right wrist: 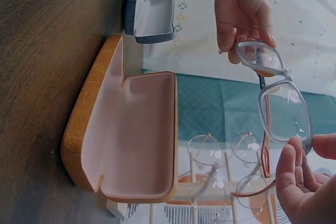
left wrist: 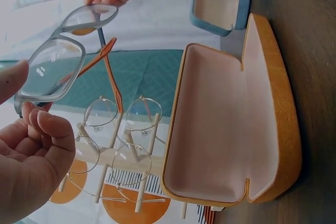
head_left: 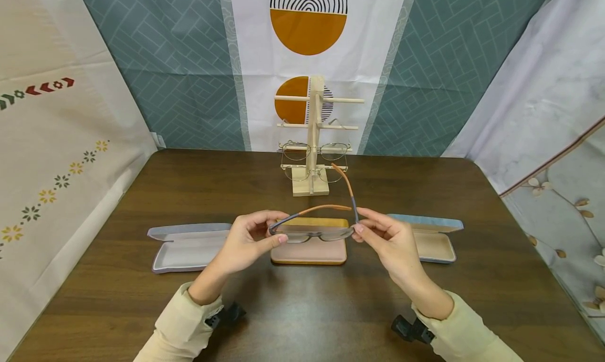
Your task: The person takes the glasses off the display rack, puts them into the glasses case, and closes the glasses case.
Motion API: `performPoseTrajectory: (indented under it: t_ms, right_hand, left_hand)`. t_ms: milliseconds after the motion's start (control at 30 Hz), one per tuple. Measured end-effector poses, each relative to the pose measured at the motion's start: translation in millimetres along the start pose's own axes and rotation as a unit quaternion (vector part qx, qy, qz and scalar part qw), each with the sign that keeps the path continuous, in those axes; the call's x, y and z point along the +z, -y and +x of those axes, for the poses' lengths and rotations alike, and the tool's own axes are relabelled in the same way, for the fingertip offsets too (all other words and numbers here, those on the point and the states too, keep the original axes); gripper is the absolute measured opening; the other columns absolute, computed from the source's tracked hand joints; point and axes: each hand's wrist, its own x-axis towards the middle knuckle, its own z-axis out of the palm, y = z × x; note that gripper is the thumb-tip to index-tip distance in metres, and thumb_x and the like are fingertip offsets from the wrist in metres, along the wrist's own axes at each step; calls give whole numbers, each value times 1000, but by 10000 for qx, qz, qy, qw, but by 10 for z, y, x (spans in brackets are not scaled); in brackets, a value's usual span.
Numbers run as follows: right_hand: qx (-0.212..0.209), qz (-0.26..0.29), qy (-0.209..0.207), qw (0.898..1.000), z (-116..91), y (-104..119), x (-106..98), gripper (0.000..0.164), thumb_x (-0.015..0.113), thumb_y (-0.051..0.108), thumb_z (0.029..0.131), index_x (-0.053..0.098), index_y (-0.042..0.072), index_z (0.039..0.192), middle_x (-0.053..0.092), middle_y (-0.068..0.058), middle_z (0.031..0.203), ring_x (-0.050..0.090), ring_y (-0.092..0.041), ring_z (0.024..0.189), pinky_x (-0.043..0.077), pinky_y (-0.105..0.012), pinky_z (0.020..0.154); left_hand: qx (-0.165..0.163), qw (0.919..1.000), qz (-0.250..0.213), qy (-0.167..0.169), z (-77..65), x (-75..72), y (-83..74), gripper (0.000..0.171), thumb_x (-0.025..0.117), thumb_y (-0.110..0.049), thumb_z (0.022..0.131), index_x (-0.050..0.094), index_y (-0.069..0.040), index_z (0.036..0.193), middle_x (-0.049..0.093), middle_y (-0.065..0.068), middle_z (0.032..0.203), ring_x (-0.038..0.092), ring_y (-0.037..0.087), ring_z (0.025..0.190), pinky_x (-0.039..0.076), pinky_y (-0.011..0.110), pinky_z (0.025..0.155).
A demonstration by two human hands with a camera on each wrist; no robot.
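A pair of eyeglasses [head_left: 331, 237] with grey frames and clear lenses hangs in the air between both hands. Its two temples, blue-grey near the hinges and orange at the tips, are unfolded and point away towards the back. My left hand [head_left: 246, 242] pinches the left end of the front between thumb and fingers. At the other end, my right hand [head_left: 389, 242] pinches the frame near the hinge. Below and behind them lies an open mustard-yellow glasses case [left wrist: 215, 124] with a pink lining, nothing inside it.
A wooden display stand [head_left: 315, 136] at the table's back carries wire-rimmed glasses [head_left: 334, 152] on its lower bars. An open grey-lilac case [head_left: 189, 251] lies at left, and an open blue case [head_left: 435, 246] at right, partly behind my right hand. Patterned cloths [head_left: 179, 78] hang around the table.
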Motion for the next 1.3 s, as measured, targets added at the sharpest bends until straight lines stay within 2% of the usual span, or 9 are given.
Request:
performPoseTrajectory:
  t_ms: [133, 433, 600, 833, 1300]
  right_hand:
    - [2, -33, 45, 10000, 1, 0, -4, 35, 61, -8, 81, 54, -15, 115, 67, 3, 80, 64, -11, 69, 53, -26, 66]
    - [30, -230, -35, 9997, 4, -1, -7, 37, 64, -8, 79, 55, -14, 114, 67, 6, 80, 63, -10, 70, 52, -23, 65]
    - [69, -430, -122, 9990, 8, -6, -12, 35, 65, -6, 79, 58, -11, 113, 66, 6, 78, 61, -9, 67, 51, -22, 62]
    - [28, -690, -265, 9973, 16, -19, -14, 31, 66, -4, 79, 61, -8, 110, 63, 1, 75, 55, -9, 64, 47, -20, 59]
    - [-119, -797, -211, 9965, 27, -50, 1, 30, 66, -5, 79, 62, -9, 109, 59, 4, 74, 52, -8, 65, 45, -17, 57]
  left_hand:
    - [63, 10000, -44, -45, -2, 9, -6, 27, 65, 13, 75, 60, 10, 102, 46, 0, 71, 45, 8, 61, 42, 22, 51]
    - [-205, 9996, -166, -53, -10, 17, 6, 25, 65, 13, 75, 58, 16, 99, 54, -3, 72, 49, 7, 62, 46, 21, 54]
    - [-353, 9984, -442, -59, -13, 25, 2, 25, 65, 11, 76, 57, 16, 100, 58, -5, 75, 50, 6, 63, 45, 19, 53]
    - [-400, 9969, -683, -15, -10, 22, 5, 24, 65, 7, 78, 57, 16, 99, 60, -3, 78, 50, 6, 64, 43, 18, 52]
    - [-447, 9961, -764, 14, -23, 6, 8, 23, 64, 9, 78, 56, 17, 98, 59, -7, 77, 49, 5, 63, 41, 17, 51]
